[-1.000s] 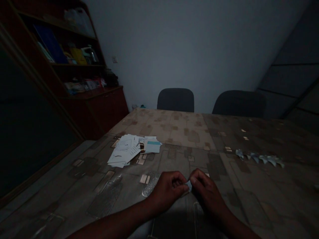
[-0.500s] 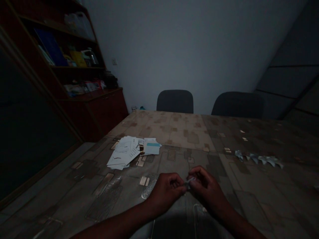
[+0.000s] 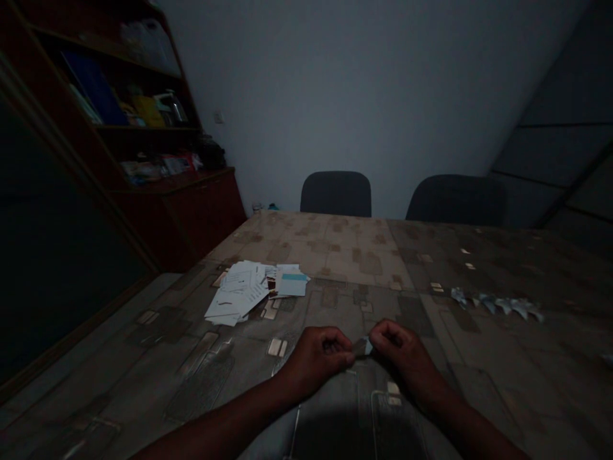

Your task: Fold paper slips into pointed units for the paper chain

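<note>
Pinched by fingertips at both ends, left hand [image 3: 318,358] and right hand [image 3: 403,359], is a small paper piece [image 3: 364,347] over the near tablecloth [image 3: 345,252], long axis roughly sideways, right end tipped up a bit. Fingers hide its ends, and it's too dim to make out creases. Farther out, tablecloth stretches between the loose paper pile [image 3: 239,291] on the left and crumpled-looking paper row [image 3: 502,305] on the right, up to the far edge.
</note>
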{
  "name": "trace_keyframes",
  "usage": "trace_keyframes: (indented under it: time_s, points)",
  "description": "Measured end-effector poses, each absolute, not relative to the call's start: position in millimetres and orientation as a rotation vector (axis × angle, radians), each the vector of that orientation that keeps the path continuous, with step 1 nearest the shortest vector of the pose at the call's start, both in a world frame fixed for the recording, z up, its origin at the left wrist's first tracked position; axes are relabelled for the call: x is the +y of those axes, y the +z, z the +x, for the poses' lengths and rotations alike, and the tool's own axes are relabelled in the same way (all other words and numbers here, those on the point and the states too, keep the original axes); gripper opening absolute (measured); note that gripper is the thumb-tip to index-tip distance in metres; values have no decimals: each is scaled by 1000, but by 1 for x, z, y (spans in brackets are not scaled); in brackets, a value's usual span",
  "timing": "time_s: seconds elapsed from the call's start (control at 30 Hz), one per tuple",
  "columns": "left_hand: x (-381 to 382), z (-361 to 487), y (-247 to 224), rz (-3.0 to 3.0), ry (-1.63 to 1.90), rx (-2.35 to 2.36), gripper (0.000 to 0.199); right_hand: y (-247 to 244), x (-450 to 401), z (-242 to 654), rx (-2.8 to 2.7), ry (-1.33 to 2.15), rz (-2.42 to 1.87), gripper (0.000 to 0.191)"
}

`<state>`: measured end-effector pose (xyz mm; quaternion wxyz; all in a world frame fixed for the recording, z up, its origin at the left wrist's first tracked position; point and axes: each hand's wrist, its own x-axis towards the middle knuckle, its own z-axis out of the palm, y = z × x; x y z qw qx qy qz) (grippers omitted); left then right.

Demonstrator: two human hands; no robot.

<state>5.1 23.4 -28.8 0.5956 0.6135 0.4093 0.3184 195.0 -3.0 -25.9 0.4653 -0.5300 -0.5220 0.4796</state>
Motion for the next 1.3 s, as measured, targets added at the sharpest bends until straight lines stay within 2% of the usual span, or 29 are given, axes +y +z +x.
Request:
trace_keyframes:
  time_s: [0.27,0.5,0.57,0.77,0.93,1.13,1.3]
  points:
    - [21,3,-28,1464,809,911,10,-24,-2,194,-1247,1184,-1266,39]
    - [22,8,-32,1064,774,701,44,-26,1,198,-1225,1142,-1211,32]
    - [21,7,-32,956,716,665,48,-26,0,198,-1238,1140,-1174,31]
    - [18,5,-29,853,596,612,48,-30,-4,193,-1236,1238,-1114,30]
    - [18,9,-30,901,798,675,49,-36,-8,188,-1100,1278,-1136,39]
    - [18,11,-27,978,954,837,45,-35,-11,181,-1211,1193,-1202,37]
    - [16,13,-31,1031,945,831,39,-32,-13,175,-1217,1152,-1268,35]
